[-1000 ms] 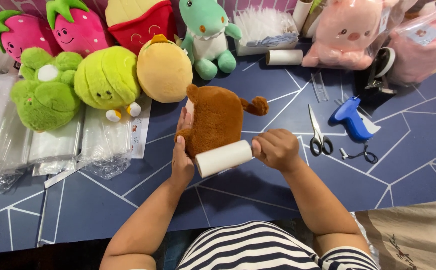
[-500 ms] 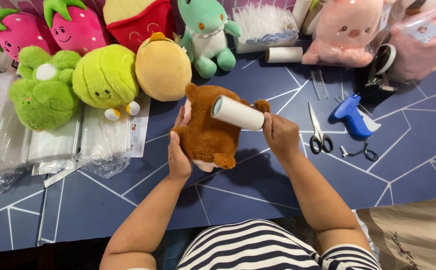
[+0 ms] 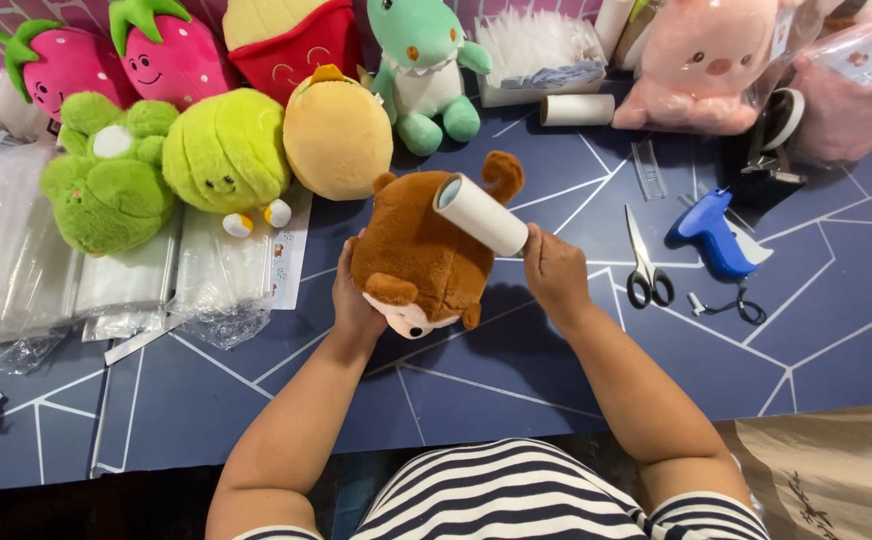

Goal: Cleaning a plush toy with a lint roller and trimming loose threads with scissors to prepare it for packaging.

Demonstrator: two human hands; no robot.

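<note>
A brown plush animal (image 3: 421, 262) is held above the blue table mat, its face turned down toward me. My left hand (image 3: 353, 303) grips its left side from below. My right hand (image 3: 554, 272) holds a white lint roller (image 3: 481, 213), whose roll lies against the plush's upper back near its curled tail (image 3: 503, 175).
Behind the plush sit an orange round plush (image 3: 337, 137), green plushes (image 3: 224, 152), strawberry plushes (image 3: 166, 52) and a green dinosaur plush (image 3: 424, 70). Clear plastic bags (image 3: 66, 275) lie at the left. Scissors (image 3: 644, 262), a blue tagging gun (image 3: 711, 232) and pink bagged plushes (image 3: 701, 62) are at the right.
The lint roller has moved from the plush's lower end up over its back to the top near the tail. The plush has been turned, its face now pointing toward me.
</note>
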